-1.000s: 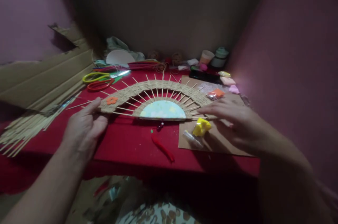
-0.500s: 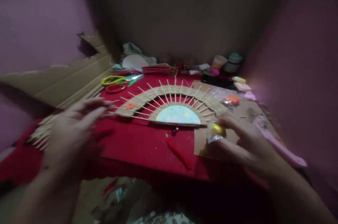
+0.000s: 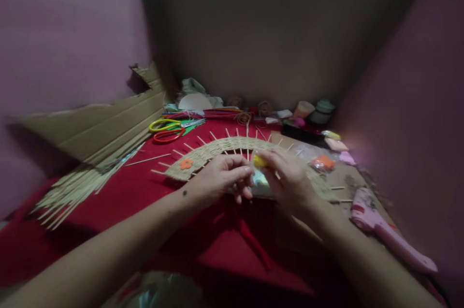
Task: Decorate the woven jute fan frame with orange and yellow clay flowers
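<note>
In front of me, my right hand is closed on a small clear plastic packet holding a yellow clay-like lump. The pinched fingers of my left hand meet the left edge of that packet; its lower fingers are loosely curled. Below both hands lies a woven half-round fan-shaped piece with thin sticks poking out along its outer edge. An orange flower sits on its left end. My hands partly cover the light blue half-disc at its centre.
Yellow- and red-handled scissors lie back left, beside cardboard and a bundle of sticks. At right are an orange packet and a pink glue gun. A red strip lies near the red cloth's front.
Both hands have come inward over the woven piece, the right one carrying the yellow packet. My left hand has moved right and its fingers have closed at the packet. The view has shifted.
</note>
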